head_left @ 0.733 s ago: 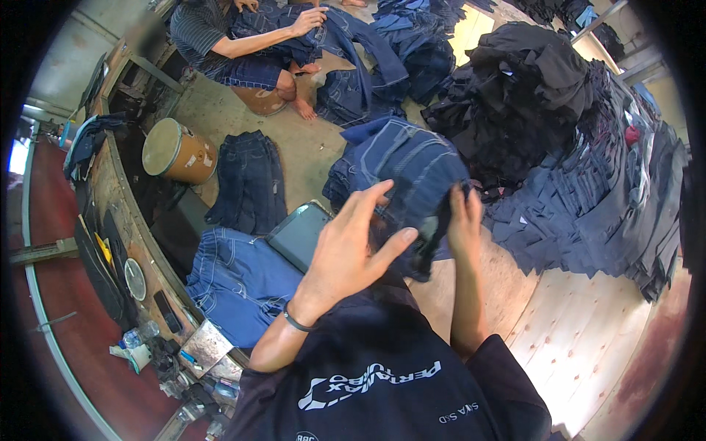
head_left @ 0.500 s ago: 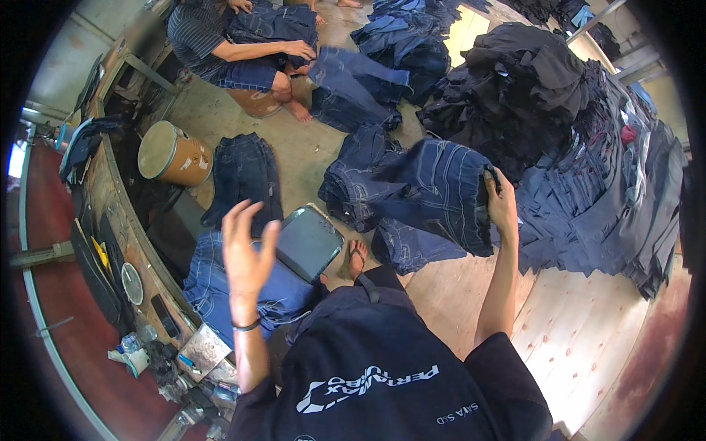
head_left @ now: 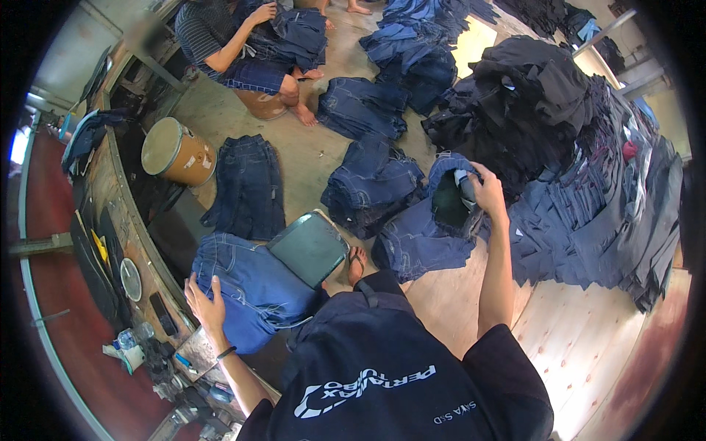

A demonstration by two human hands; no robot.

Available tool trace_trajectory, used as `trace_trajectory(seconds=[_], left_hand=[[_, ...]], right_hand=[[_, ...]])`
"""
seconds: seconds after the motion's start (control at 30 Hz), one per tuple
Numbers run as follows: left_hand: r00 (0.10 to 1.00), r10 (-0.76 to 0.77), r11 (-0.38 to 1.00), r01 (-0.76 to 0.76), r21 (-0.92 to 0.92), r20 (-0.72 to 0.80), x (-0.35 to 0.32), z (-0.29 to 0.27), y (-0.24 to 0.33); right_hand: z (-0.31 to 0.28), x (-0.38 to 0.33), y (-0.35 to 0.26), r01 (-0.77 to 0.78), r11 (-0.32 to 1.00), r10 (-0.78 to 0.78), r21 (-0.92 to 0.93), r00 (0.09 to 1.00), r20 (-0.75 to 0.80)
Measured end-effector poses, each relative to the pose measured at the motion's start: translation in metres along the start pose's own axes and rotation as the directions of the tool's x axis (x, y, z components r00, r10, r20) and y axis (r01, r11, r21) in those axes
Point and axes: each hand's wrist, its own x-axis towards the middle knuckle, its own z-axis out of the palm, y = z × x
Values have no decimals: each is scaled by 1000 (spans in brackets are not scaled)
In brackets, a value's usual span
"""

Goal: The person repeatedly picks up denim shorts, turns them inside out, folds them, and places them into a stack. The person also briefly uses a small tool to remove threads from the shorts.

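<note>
At the right, my right hand [head_left: 488,191] is closed on the edge of a pair of denim shorts [head_left: 447,176], whose dark opening gapes toward me. Below it lies a small denim pile [head_left: 426,242], which the held pair partly covers. On the left, my left hand [head_left: 206,305] has its fingers apart and rests at the near-left edge of other blue denim shorts [head_left: 254,287]. Pale stitching and loose threads show on that pair. A dark green padded seat or board [head_left: 310,246] stands between the two sides, just beyond my foot.
More denim stacks [head_left: 246,187] [head_left: 371,180] lie on the floor ahead. A brown drum [head_left: 179,152] is at the left, by a wooden bench [head_left: 132,228] with tools. Large dark cloth heaps [head_left: 522,95] fill the right. Another person [head_left: 243,51] sits handling denim.
My left hand has come down and leftward onto the blue denim. My right hand has pulled the held shorts slightly back, turning their opening toward me. The other person's denim piece now lies flat.
</note>
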Motion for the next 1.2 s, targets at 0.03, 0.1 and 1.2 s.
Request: trace_trajectory(seconds=[0.03,0.1,1.2], left_hand=[[1000,-18,1000,18,6,6,-4,2,-5],[999,-52,999,52,3,17,-10,5,-12],[992,-96,979,109,174,-80,-35,75,-11]], right_hand=[[0,7,6,24,998,-22,60,999,-25],[-1,24,19,-65,975,68,211,998,-7],[328,-127,-26,-177,976,36,127,709,704]])
